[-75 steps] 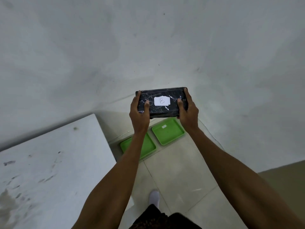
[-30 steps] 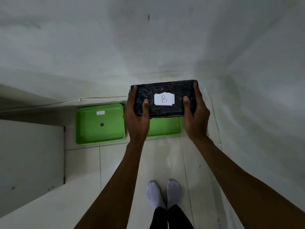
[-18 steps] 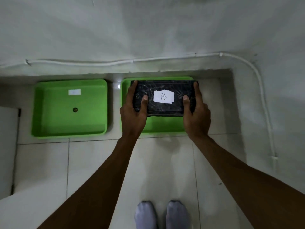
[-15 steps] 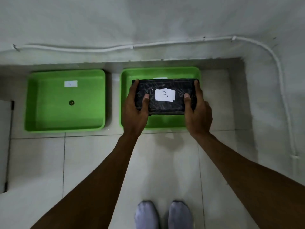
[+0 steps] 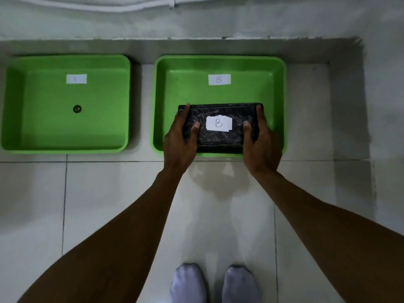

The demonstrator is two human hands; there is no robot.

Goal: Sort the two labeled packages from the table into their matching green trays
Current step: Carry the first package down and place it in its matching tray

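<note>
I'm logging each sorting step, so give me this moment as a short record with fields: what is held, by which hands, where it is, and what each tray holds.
held item: black wrapped package with a white label reading B
hands: left hand and right hand grip its two short ends
position: over the near part of the right tray; whether it rests on the tray floor cannot be told
right tray label: B
left tray: a white label, not legible, and a small dark round object
placement: hands not yet released
</note>
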